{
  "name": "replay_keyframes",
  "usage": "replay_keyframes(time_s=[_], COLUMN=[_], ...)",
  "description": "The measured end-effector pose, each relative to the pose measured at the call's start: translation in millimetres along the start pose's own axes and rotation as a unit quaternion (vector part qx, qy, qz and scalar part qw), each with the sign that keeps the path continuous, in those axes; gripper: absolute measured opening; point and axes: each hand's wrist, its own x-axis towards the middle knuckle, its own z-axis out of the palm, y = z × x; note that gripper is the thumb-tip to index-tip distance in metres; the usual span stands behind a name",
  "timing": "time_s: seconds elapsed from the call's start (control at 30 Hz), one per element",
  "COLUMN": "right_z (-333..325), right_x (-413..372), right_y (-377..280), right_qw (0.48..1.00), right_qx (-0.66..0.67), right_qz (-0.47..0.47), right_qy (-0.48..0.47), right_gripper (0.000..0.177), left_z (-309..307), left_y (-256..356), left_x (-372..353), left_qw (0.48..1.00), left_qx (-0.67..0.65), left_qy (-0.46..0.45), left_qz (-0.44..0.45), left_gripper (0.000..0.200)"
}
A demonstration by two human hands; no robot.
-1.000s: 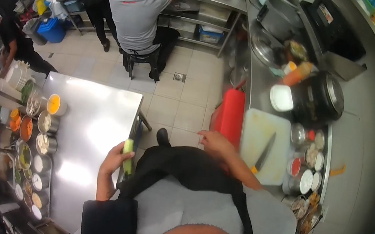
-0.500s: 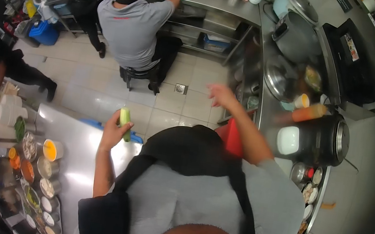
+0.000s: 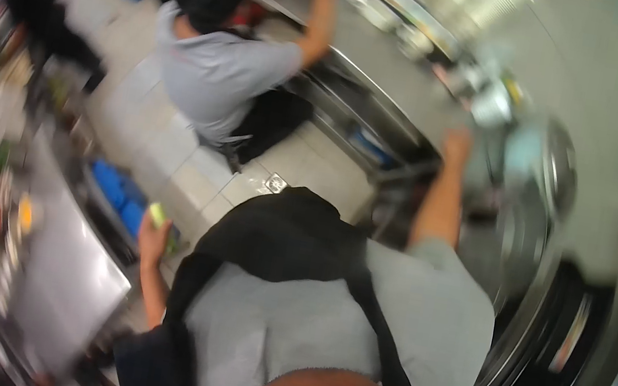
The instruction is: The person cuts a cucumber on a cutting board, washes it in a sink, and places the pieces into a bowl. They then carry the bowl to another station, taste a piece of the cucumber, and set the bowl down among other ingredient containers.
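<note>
My left hand [image 3: 153, 239] is wrapped round a pale green cucumber [image 3: 158, 212], its end poking up above my fingers. It hangs at the lower left, beyond the corner of a steel table [image 3: 65, 258]. My right hand [image 3: 457, 146] reaches forward over the edge of a steel counter [image 3: 392, 84] near some metal containers. Motion smears its fingers, so I cannot make out their pose or whether anything is in them.
A co-worker in a grey shirt [image 3: 212, 87] sits at the counter ahead, arms over it. Another person in dark clothes [image 3: 50, 27] stands at far left. Blue containers [image 3: 117, 194] lie beside the steel table. Blurred food tubs [image 3: 3, 211] line the left; a large cooker [image 3: 549, 172] stands right.
My view and body have turned to the right, blurring the scene. My right hand has moved from above the floor to the counter's edge. The cucumber stays in my left hand, lower now.
</note>
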Motion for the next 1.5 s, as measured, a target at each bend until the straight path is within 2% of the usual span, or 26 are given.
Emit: replay_keyframes(time_s=[0.03, 0.07, 0.1, 0.13, 0.17, 0.2, 0.23, 0.27, 0.3, 0.33, 0.4, 0.47, 0.53, 0.6, 0.63, 0.7, 0.83, 1.07, 1.1, 1.2, 1.3, 1.33, 1.4, 1.43, 1.47, 1.5], right_z=[72, 113, 78, 71, 41, 29, 26, 101, 81, 66, 59, 61, 64, 68, 69, 68, 64, -10, -31, -108, -186, -209, -247, -269, -295, -308], right_x=[28, 51, 77, 110, 143, 162, 189, 203, 210, 213, 219, 226, 235, 241, 242, 247, 256, 271, 272, 270, 241, 223, 175, 144, 101, 60], right_y=[66, 116, 116, 138, 133, 133, 129, 177, 162, 132, 94, 53, 19, -1, -9, -23, -38, -74, -83, -125, -200, -231, -309, -354, -406, -457], right_qw=[0.966, 0.949, 0.962, 0.979, 0.953, 0.953, 0.973, 0.997, 0.991, 0.987, 0.983, 0.981, 0.980, 0.979, 0.978, 0.977, 0.973, 0.946, 0.935, 0.878, 0.796, 0.762, 0.674, 0.630, 0.597, 0.552], right_qx=[-0.197, -0.281, -0.230, -0.115, -0.242, -0.247, -0.014, 0.027, 0.050, 0.059, 0.085, 0.113, 0.141, 0.159, 0.166, 0.180, 0.208, 0.320, 0.350, 0.466, 0.594, 0.637, 0.714, 0.732, 0.722, 0.700], right_qz=[-0.088, -0.132, -0.124, -0.131, -0.074, -0.047, 0.180, 0.066, 0.120, 0.144, 0.156, 0.146, 0.126, 0.109, 0.101, 0.087, 0.080, 0.045, 0.037, -0.001, -0.070, -0.102, -0.181, -0.229, -0.283, -0.391], right_qy=[-0.139, -0.055, 0.083, 0.106, -0.164, -0.170, -0.146, -0.014, -0.027, -0.038, -0.054, -0.064, -0.068, -0.073, -0.074, -0.072, -0.060, 0.033, 0.055, 0.106, 0.091, 0.063, -0.052, -0.120, -0.207, -0.229], right_gripper=[0.039, 0.031, 0.032, 0.047, 0.049, 0.033, 0.028, 0.028, 0.028, 0.028, 0.028, 0.028, 0.028, 0.028, 0.028, 0.028, 0.028, 0.028, 0.028, 0.028, 0.028, 0.028, 0.028, 0.028, 0.026, 0.026], left_z=[18, 32, 46, 59, 67, 80, 89, 99, 103, 111, 124, 144, 160, 182, 190, 202, 214, 215, 213, 198, 181, 172, 145, 132, 119, 109], left_y=[11, 16, 27, 37, 55, 51, 54, 60, 61, 58, 44, 3, -22, -42, -54, -74, -70, -68, -75, -82, -102, -108, -104, -101, -102, -102], left_x=[-8, -17, -27, -36, -44, -50, -56, -66, -73, -79, -94, -107, -135, -168, -184, -219, -267, -302, -301, -295, -293, -293, -302, -309, -317, -326], left_qw=[1.000, 0.999, 0.996, 0.992, 0.989, 0.987, 0.985, 0.984, 0.978, 0.976, 0.970, 0.962, 0.952, 0.924, 0.922, 0.881, 0.869, 0.864, 0.863, 0.868, 0.882, 0.878, 0.886, 0.880, 0.875, 0.868], left_qx=[-0.006, -0.012, 0.024, 0.060, 0.044, 0.038, 0.047, 0.058, 0.051, 0.039, 0.027, 0.074, 0.040, 0.051, 0.047, 0.068, 0.071, 0.022, 0.007, 0.005, -0.019, -0.028, -0.066, -0.074, -0.111, -0.146], left_qy=[0.015, 0.038, 0.073, 0.102, 0.092, 0.099, 0.103, 0.098, 0.126, 0.112, 0.111, 0.119, 0.118, 0.089, 0.089, 0.012, 0.013, 0.155, 0.188, 0.202, 0.236, 0.249, 0.289, 0.300, 0.335, 0.366], left_qz=[-0.014, -0.034, -0.037, -0.052, -0.105, -0.122, -0.131, -0.134, -0.159, -0.182, -0.213, -0.236, -0.280, -0.369, -0.375, -0.468, -0.490, -0.478, -0.470, -0.454, -0.407, -0.407, -0.356, -0.361, -0.333, -0.303], left_gripper=[0.056, 0.057, 0.059, 0.063, 0.065, 0.066, 0.066, 0.066, 0.066, 0.067, 0.068, 0.067, 0.067, 0.066, 0.066, 0.065, 0.063, 0.065, 0.065, 0.065, 0.068, 0.068, 0.070, 0.070, 0.070, 0.071])
